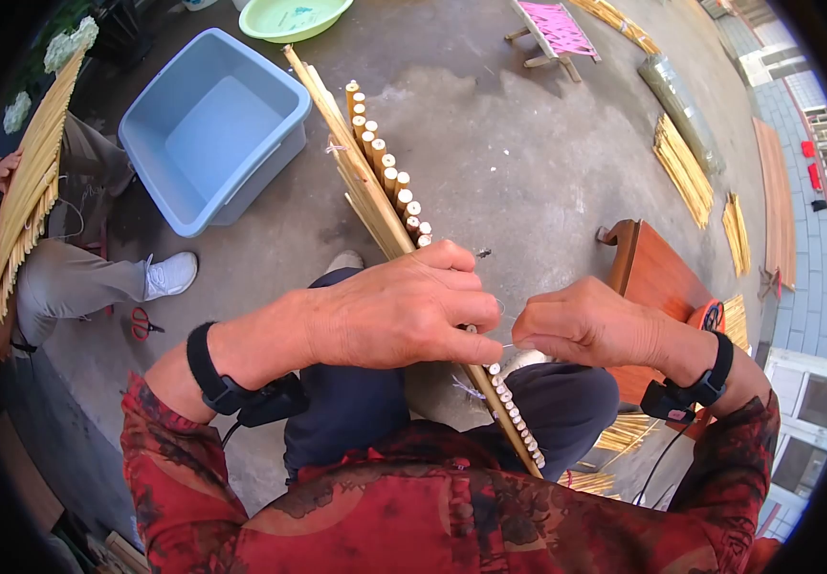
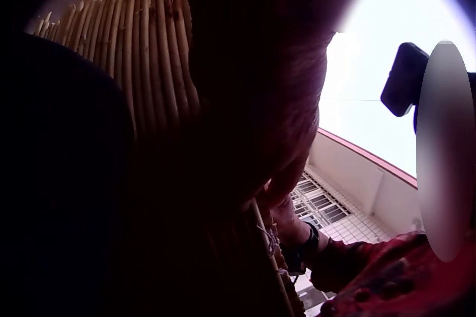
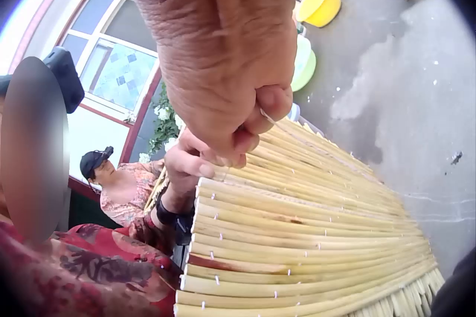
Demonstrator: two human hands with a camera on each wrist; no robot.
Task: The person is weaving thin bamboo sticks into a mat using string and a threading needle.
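Ground: grey concrete floor (image 1: 538, 143) with darker patches, spread below left grip (image 1: 404, 311) and right grip (image 1: 585, 320)
Yard: blue rectangular plastic tub (image 1: 212, 134) ahead-left of the left grip; reddish-brown wooden stool (image 1: 657, 277) just right of the right grip; seated person in grey trousers (image 1: 78, 273) well left of both
Stalk panel: pale-yellow panel of straight round stalks with white stitches (image 3: 320, 231), under the left grip and beside the right
Slant: panel's long edge runs from ahead-left of the left grip, beneath it, to the near right; pale round cut ends (image 1: 404, 179) line it
Left grip: fingers bent over that edge, holding the panel
Right grip: fingers curled tight, no gap, pinching thin white thread (image 3: 264, 115)
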